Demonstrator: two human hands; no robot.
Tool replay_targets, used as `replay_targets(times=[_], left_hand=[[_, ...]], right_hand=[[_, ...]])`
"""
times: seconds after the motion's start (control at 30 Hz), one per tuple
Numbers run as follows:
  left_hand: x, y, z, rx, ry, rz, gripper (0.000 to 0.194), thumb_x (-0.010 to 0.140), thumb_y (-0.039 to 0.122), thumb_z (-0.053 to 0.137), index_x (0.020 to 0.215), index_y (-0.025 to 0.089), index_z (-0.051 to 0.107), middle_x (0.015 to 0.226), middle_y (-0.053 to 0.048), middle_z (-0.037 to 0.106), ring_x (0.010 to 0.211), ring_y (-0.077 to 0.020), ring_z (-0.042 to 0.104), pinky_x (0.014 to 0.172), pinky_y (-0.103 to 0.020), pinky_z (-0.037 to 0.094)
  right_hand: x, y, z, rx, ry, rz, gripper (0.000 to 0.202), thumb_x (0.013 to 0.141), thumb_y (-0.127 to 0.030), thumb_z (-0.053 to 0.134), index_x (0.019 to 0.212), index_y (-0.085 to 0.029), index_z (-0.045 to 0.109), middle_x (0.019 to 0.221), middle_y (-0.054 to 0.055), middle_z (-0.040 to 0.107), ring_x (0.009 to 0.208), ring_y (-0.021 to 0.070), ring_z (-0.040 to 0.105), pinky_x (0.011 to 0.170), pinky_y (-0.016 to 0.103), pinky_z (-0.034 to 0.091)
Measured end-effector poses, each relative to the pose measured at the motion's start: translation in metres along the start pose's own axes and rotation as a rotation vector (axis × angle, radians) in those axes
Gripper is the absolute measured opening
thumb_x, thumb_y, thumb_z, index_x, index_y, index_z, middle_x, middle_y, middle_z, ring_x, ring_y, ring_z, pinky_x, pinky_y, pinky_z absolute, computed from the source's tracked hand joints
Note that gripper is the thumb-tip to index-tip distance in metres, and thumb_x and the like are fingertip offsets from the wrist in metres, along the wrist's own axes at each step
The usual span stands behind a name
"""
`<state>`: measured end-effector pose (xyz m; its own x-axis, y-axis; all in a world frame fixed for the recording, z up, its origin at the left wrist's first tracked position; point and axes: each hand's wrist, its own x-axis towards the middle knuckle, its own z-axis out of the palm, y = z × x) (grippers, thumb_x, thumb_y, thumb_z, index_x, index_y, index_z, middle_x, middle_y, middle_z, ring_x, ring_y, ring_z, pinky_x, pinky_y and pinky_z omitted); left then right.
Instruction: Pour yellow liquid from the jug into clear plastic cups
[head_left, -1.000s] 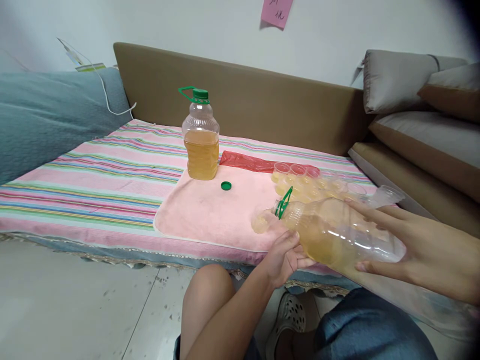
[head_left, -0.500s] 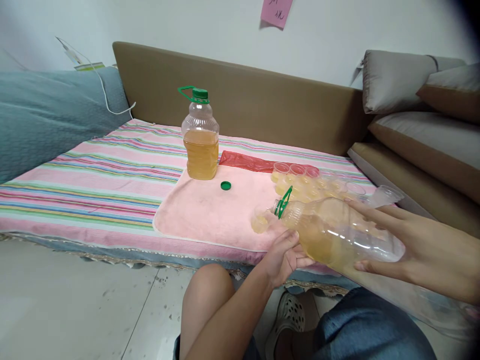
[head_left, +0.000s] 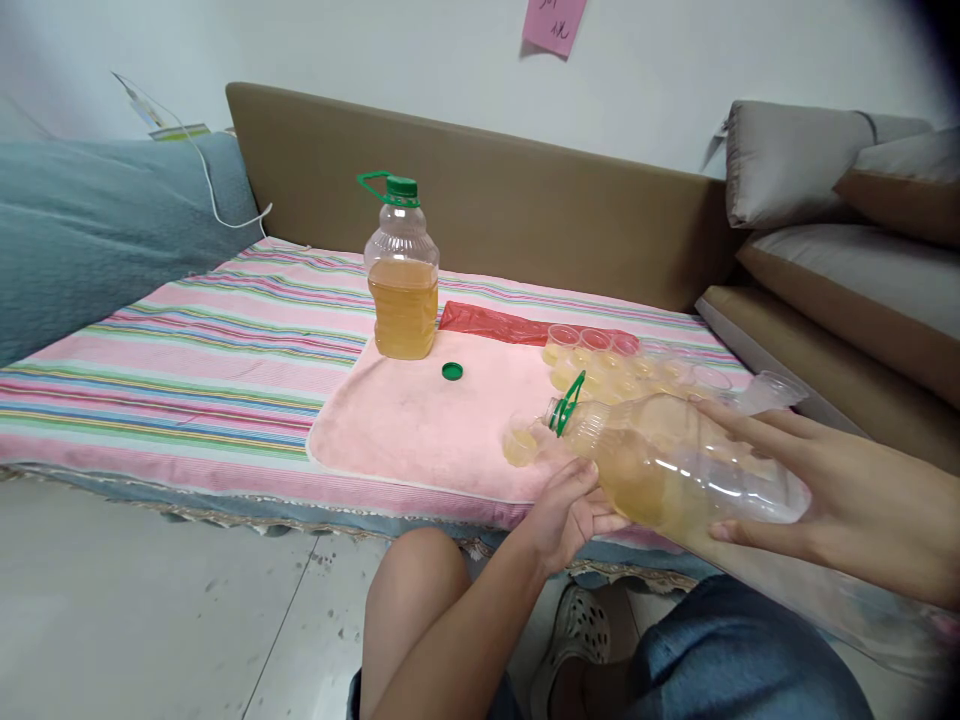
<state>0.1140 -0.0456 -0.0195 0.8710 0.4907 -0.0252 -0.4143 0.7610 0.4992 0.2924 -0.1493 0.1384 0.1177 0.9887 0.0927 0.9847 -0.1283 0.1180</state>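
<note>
A clear plastic bottle (head_left: pixel 637 450) of pale yellow liquid lies tipped nearly level, its open neck with a green ring handle pointing left. From the right, my right hand (head_left: pixel 825 490) grips its base end, fingers above and thumb below. Under its shoulder, my left hand (head_left: pixel 574 510) supports it with curved fingers. The mouth is at the rim of a small clear plastic cup (head_left: pixel 519 447), which holds some of the yellow liquid. Behind the bottle stand several similar cups (head_left: pixel 596 340) in rows, many with yellow liquid; the bottle partly hides them.
A second large bottle (head_left: pixel 403 310), upright and green-capped, stands behind on the pink cloth (head_left: pixel 405 430). Near it lie a loose green cap (head_left: pixel 452 371) and a red plastic bag (head_left: pixel 495 322). A stack of clear cups (head_left: pixel 772 390) lies at right, before piled cushions (head_left: pixel 847 260).
</note>
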Motion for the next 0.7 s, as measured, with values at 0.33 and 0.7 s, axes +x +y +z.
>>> replay_targets(times=[0.33,0.7], left_hand=[[0.0,0.001,-0.001,-0.007,0.024,0.002,0.053,0.079,0.049,0.071,0.118,0.015,0.059,0.113,-0.017,0.071,0.099,-0.0257,0.07,0.09,-0.039,0.051],[-0.003,0.013,0.005,-0.006,0.022,0.037,0.056,0.075,0.048,0.074,0.117,0.014,0.061,0.12,-0.017,0.068,0.097,-0.0237,0.07,0.089,-0.035,0.051]], right_hand=[[0.0,0.002,0.0,0.017,-0.067,0.003,0.097,0.072,-0.08,0.053,0.153,-0.043,0.015,0.145,0.01,0.049,0.103,0.0364,0.068,0.081,0.053,0.058],[0.005,0.001,-0.001,0.067,0.026,-0.012,0.093,0.073,-0.078,0.056,0.152,-0.04,0.025,0.14,0.01,0.054,0.105,0.0346,0.067,0.086,0.053,0.057]])
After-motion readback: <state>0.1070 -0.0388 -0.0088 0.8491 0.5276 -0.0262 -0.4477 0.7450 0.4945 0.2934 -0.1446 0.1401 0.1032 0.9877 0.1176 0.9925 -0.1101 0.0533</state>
